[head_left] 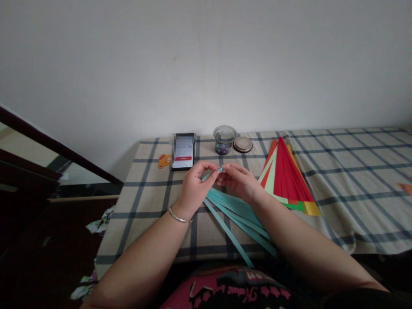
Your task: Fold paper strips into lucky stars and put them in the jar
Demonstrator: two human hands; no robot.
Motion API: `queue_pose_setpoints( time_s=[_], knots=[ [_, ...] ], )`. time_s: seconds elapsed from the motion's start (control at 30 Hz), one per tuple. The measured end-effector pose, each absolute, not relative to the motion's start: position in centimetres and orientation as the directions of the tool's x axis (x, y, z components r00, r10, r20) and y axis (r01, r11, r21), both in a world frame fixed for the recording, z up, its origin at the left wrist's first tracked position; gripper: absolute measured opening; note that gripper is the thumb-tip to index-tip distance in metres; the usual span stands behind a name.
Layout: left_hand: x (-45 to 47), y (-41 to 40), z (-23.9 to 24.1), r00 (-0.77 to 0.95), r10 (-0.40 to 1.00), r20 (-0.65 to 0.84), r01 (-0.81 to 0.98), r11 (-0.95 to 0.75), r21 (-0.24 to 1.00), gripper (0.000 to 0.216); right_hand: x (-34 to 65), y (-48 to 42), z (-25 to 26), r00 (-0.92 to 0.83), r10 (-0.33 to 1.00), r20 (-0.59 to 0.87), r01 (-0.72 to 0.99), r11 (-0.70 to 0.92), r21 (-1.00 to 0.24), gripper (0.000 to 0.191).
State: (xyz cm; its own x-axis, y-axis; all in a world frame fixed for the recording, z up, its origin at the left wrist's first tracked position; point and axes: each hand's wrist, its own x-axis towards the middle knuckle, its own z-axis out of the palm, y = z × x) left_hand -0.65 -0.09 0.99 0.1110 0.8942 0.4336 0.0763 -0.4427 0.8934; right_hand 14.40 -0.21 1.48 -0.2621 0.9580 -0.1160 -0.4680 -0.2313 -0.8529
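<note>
Between my fingertips is a small folded turquoise paper strip [220, 168], compact and partly covered by the fingers. My left hand [197, 184] pinches it from one side with thumb and index finger; a silver bangle circles that wrist. From the other side my right hand [240, 180] grips it too, its lower fingers curled. Below the hands a fan of long turquoise paper strips [236, 210] lies on the table and reaches its front edge. My right forearm hides part of this fan.
A clear plastic cup [225, 136] with small purple and teal pieces stands near the wall beside a round lid [243, 144]. A phone [183, 152] overlaps an orange bear cutout [164, 161]. Red, green, orange and yellow paper strips [291, 180] fan out on the checked tablecloth [347, 189].
</note>
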Motion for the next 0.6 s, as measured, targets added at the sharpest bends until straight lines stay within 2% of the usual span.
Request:
queue_pose_setpoints(
  time_s=[0.17,0.33,0.6],
  knots=[
    [-1.0,-0.3,1.2,0.16,0.827,0.539,0.22,-0.562,0.797,0.004,14.7,-0.1,1.4,-0.292,0.951,-0.098,-0.527,-0.245,-0.814,0.029],
    [-1.1,-0.4,2.0,0.213,0.716,0.665,0.266,-0.698,0.665,0.006,14.9,0.0,1.3,-0.297,0.947,-0.119,-0.525,-0.266,-0.808,0.03],
    [-1.3,-0.4,2.8,0.234,0.609,0.758,0.299,-0.787,0.54,0.008,15.0,-0.2,1.7,-0.399,0.904,-0.153,-0.541,-0.367,-0.757,0.03]
  ],
)
